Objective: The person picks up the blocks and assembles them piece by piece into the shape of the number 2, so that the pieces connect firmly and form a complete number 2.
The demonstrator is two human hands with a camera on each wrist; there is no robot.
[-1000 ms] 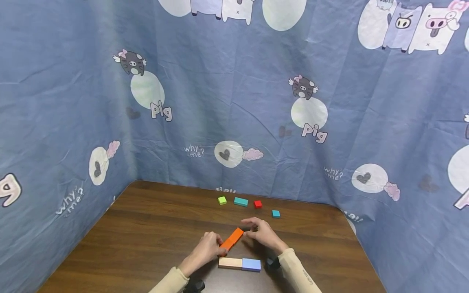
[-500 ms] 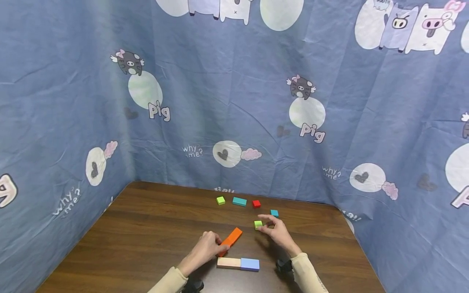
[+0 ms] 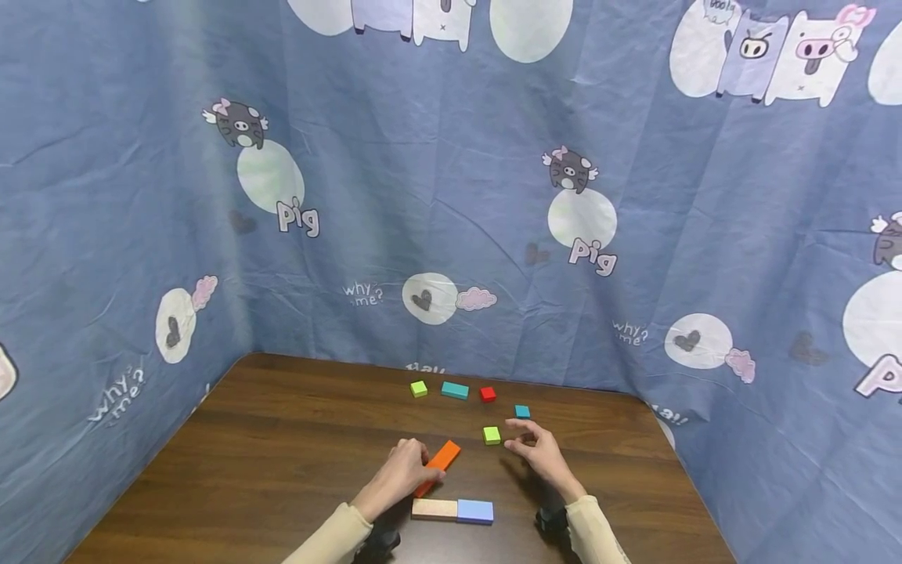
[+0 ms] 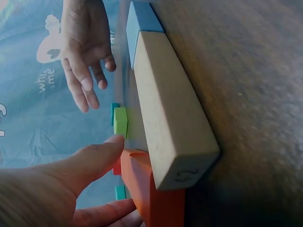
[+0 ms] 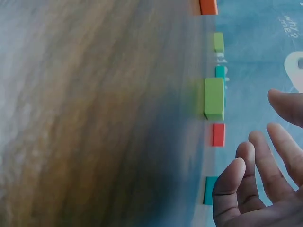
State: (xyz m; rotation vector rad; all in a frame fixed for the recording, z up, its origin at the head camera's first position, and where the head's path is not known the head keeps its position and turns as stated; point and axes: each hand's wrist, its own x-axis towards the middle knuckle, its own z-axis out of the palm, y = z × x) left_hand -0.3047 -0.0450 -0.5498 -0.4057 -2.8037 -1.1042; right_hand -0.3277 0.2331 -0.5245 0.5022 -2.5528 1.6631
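Note:
My left hand (image 3: 402, 470) holds the near end of a slanted orange strip (image 3: 445, 454), which looks like two blocks end to end. In the left wrist view its thumb (image 4: 102, 153) lies along one side of the orange block (image 4: 161, 205), with fingers on the other. Just in front lie a natural wood block (image 3: 434, 510) and a blue block (image 3: 475, 511), set end to end. My right hand (image 3: 543, 458) hovers with loosely spread fingers and nothing between them. Left of its fingertips sits a lime green cube (image 3: 492, 435), also seen in the right wrist view.
Along the back of the brown wooden table (image 3: 303, 423) lie another lime green block (image 3: 419, 388), a longer teal block (image 3: 455, 390), a red block (image 3: 488, 395) and a small teal block (image 3: 521, 411). A blue patterned cloth (image 3: 451, 235) hangs behind.
My right hand has moved right, away from the orange strip, then off the lime green cube, which now stands alone. The left hand stays at the orange strip. The view has shifted slightly.

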